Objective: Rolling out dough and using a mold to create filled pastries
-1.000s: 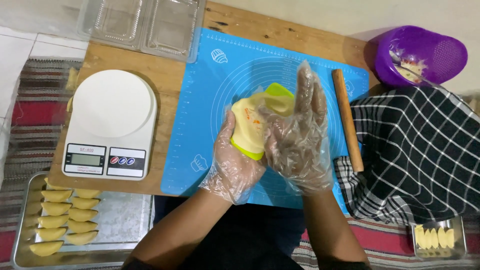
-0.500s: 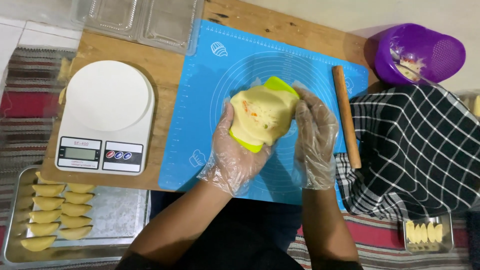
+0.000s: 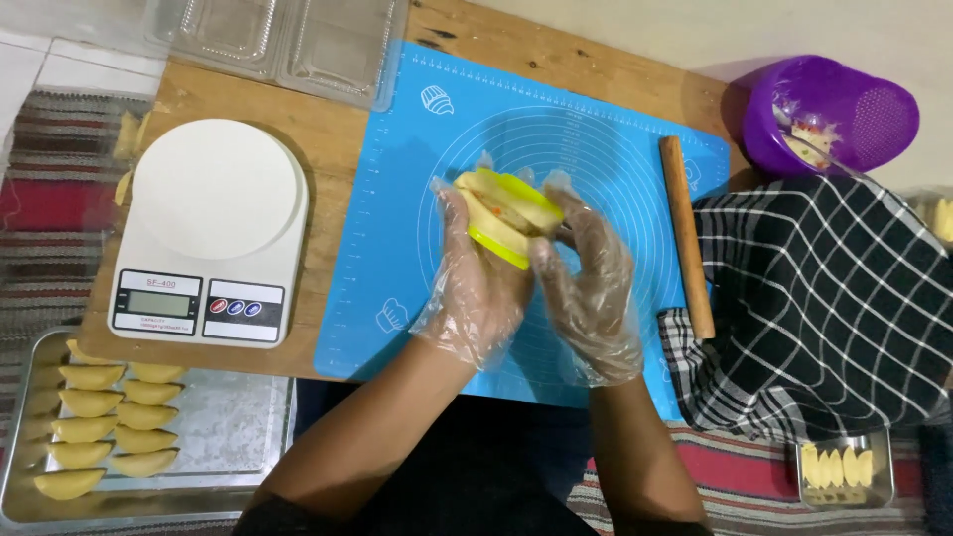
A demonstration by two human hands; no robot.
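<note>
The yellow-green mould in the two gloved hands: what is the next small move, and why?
Probably press the two halves fully shut. The mould is half folded, with dough and filling showing at its open edge, and the left hand and right hand already grip it from both sides above the blue mat.

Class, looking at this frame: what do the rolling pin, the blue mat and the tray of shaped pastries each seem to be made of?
Rolling pin: apparently wood, matte brown with a grain-like tone.
Blue mat: probably silicone, thin and lying flat, with printed white circles and rulers.
Tray: likely metal, grey with dull reflections and a raised rim.
</note>
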